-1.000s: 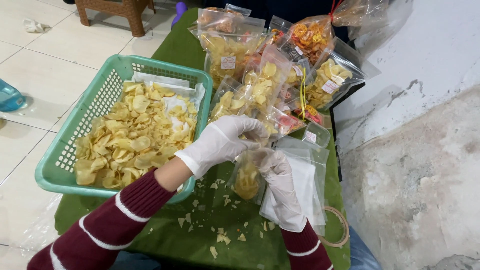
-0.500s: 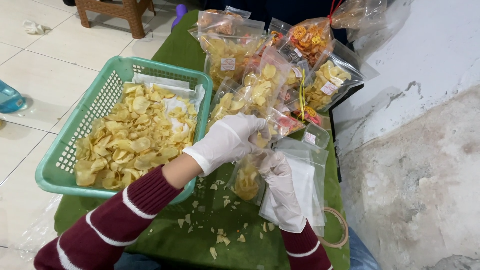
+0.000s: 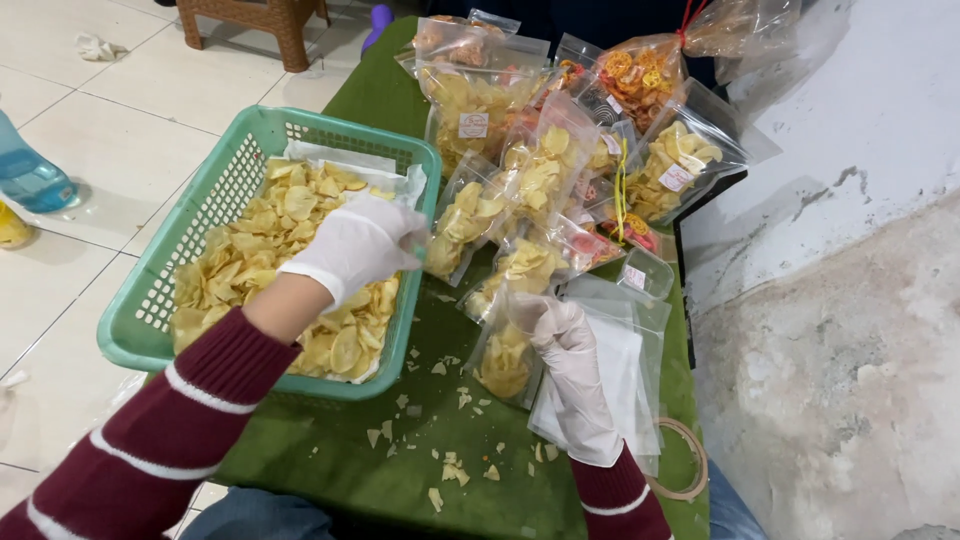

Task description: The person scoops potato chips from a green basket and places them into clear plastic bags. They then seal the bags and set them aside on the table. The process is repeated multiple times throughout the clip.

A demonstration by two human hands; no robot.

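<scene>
My left hand, in a white glove, hovers over the right side of a green plastic basket full of pale yellow chips. Its fingers curl down toward the chips near the rim and are hidden from above. My right hand, also gloved, pinches the open mouth of a small clear bag partly filled with chips and holds it upright on the green cloth. The basket is lined with white paper.
Several filled chip bags lean in rows behind the held bag. A stack of empty clear bags lies under my right wrist, a tape roll beside it. Crumbs dot the cloth. A blue bottle and a wooden stool stand on the tiled floor.
My left hand has moved left from the mouth of the held bag to over the basket of chips. My right hand has kept hold of the bag in place.
</scene>
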